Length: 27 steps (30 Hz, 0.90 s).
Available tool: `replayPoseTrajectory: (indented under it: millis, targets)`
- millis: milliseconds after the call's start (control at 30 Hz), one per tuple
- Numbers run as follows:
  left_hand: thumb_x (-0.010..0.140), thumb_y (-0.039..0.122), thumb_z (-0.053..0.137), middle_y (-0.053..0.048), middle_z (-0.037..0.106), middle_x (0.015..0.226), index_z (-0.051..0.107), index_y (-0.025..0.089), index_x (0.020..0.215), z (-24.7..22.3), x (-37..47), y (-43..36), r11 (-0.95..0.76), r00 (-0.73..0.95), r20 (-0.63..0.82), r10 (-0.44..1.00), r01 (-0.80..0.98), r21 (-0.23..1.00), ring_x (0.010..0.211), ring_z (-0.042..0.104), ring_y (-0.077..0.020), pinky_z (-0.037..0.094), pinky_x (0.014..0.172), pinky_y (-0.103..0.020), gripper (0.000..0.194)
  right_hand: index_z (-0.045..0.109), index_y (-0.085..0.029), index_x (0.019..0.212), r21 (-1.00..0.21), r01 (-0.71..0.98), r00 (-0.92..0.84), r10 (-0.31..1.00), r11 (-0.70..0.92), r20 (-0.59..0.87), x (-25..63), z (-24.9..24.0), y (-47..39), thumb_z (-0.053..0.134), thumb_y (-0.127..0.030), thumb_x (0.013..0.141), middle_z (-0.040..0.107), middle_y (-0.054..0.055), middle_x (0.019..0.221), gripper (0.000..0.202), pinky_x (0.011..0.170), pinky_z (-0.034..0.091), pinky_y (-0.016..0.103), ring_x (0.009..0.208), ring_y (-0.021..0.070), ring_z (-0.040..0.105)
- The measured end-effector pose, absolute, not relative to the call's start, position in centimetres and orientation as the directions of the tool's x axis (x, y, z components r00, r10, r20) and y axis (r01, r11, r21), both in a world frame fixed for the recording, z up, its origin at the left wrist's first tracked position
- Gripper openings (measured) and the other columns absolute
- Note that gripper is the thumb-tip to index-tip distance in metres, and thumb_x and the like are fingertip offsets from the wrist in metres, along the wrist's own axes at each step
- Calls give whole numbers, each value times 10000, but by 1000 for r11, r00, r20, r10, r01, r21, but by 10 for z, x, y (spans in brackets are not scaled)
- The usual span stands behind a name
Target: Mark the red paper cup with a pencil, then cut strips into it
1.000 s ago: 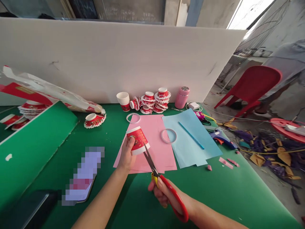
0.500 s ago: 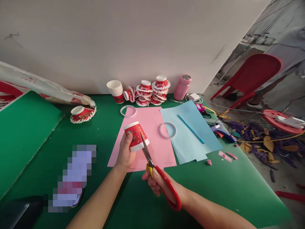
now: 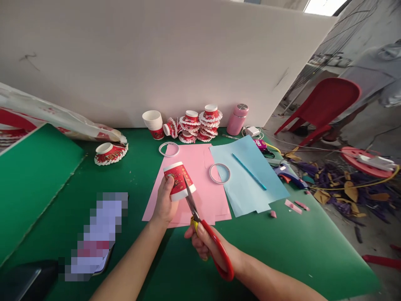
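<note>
My left hand [image 3: 165,202] is closed around a red paper cup [image 3: 178,177] with white bands at both ends, tilted above the pink paper sheets [image 3: 200,200]. In my right hand [image 3: 203,240] is a pair of scissors [image 3: 216,246] with red and yellow handles. The blades point up and away from me and overlap the cup's right side; whether they touch it cannot be made out. Beside the pink sheets lie blue paper sheets [image 3: 247,196] with a blue pencil-like stick [image 3: 249,171] on top. Two rolls of tape rest near, one white [image 3: 169,143], one pinkish [image 3: 210,171].
Along the wall stand stacked paper cups [image 3: 153,121], several fringed cups [image 3: 191,121] and a pink bottle [image 3: 237,119]. A lone fringed cup [image 3: 111,154] and a blurred phone [image 3: 97,234] are at left. A glue gun [image 3: 291,175] sits at the right edge; beyond is a red chair [image 3: 326,100].
The camera view has tilted and shifted slightly, moving the background a little downward. Both hands keep nearly the same hold on the cup and the scissors.
</note>
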<state>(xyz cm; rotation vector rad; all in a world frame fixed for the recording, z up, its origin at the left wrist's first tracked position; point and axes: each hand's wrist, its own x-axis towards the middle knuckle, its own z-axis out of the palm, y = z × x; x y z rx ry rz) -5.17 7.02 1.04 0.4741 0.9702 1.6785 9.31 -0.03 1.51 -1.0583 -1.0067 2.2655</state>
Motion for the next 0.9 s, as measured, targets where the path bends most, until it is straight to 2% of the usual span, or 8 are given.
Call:
replayPoseTrajectory:
  millis: [267,633,900]
  targets:
    - [599,519,791,2,684,792,662,194,867,12,-51,70,-89,-332,-158,930,-622,778,726,623,-156,479,734,-288,441,507,-159,849,-759,-99,-602,647,-643,-469,92,14,-1,559,-844,594,311,-95,584,733,459,155,243,468,44,212]
    - [634,507,770,3,679,753,649,183,795,9,-52,69,-83,-314,-152,937,-623,778,700,621,-154,475,717,-285,382,509,-165,833,-755,-115,-598,652,-645,-466,90,13,-2,563,-843,594,309,-95,572,721,458,152,243,466,48,206]
    - [615,530,772,-21,697,784,672,173,837,9,-52,69,-66,-311,-170,935,-624,779,742,631,-172,489,732,-300,432,520,-156,845,-765,-118,-599,660,-633,-453,91,17,-3,577,-838,586,318,-89,580,732,468,162,243,473,51,213]
